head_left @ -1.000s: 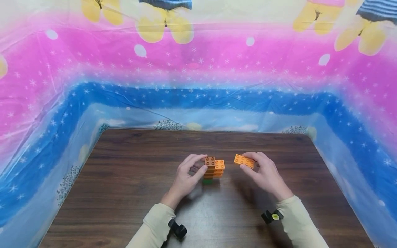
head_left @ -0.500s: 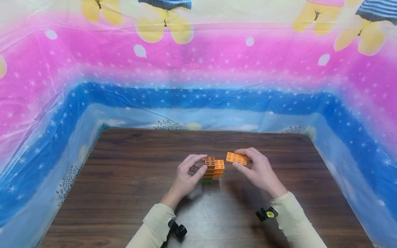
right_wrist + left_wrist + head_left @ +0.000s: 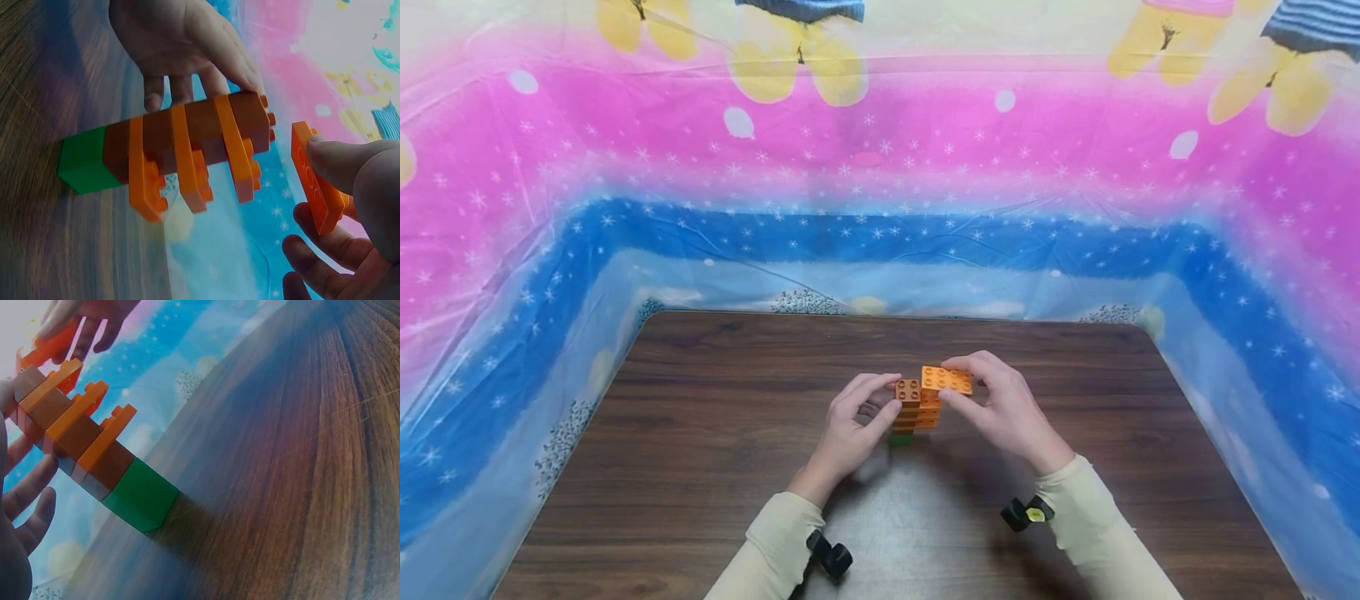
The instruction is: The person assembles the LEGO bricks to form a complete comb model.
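Observation:
A tower of toy building bricks stands on the table, its green brick [image 3: 84, 159] at the bottom. Above that, several brown bricks [image 3: 247, 115] alternate with three flat orange bricks [image 3: 190, 156], whose studded ends jut out to the right. My left hand [image 3: 850, 425] holds the tower near its top, thumb and fingers on the uppermost brown brick. My right hand [image 3: 1006, 408] pinches another flat orange brick [image 3: 946, 379] between thumb and fingers, studs up. In the right wrist view this loose brick is apart from the tower, just past the top studs.
The brown wood-grain table [image 3: 700, 375] extends around the tower on all sides. A pink and blue patterned cloth [image 3: 880, 233] hangs behind and beside the table. Each wrist wears a small black camera [image 3: 829, 556].
My right hand has moved left with the flat orange brick, from well right of the tower to beside its top brown brick. My left hand and the tower have stayed in place.

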Demonstrator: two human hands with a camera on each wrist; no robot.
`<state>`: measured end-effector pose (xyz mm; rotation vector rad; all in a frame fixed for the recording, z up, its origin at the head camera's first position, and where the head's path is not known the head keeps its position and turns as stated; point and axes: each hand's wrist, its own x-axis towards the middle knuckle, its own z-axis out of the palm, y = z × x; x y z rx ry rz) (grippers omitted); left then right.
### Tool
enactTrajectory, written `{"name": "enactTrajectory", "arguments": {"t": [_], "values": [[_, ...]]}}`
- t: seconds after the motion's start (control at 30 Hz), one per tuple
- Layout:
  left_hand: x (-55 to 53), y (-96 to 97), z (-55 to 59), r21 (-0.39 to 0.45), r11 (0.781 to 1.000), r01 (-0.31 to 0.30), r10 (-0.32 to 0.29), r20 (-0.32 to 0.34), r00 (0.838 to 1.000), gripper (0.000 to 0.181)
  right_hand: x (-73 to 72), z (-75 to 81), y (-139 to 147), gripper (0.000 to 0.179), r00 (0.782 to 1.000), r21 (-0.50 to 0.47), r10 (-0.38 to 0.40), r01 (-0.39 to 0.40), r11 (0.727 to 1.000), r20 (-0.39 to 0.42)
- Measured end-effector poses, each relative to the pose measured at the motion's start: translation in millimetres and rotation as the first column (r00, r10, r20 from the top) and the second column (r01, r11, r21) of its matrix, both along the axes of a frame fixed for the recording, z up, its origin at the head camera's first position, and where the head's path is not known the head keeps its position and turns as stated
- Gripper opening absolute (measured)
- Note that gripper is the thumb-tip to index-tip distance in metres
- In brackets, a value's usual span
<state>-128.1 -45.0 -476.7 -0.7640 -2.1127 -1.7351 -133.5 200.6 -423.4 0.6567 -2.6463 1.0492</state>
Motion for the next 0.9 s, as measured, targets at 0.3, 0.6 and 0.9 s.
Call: {"name": "enactTrajectory", "arguments": {"t": [0.3,0.6,0.9], "values": [[0.7,-0.1,0.9,0.000,1.000,0.004,-0.004,0.011,1.000,0.033,-2.2,-2.6,-11.9,0.036,0.999,-0.010,0.048,-0.048,0.999,0.003],[0.5,0.4,1.1,0.007,1.000,0.006,-0.006,0.004,1.000,0.035,-4.0,-5.5,-19.2,0.034,0.997,-0.014,0.082,-0.082,0.997,-0.010],[0.9,0.1,0.9,0.009,1.000,0.005,-0.006,0.011,1.000,0.035,-4.7,-5.3,-22.9,0.033,0.996,-0.015,0.094,-0.093,0.996,0.002]]}}
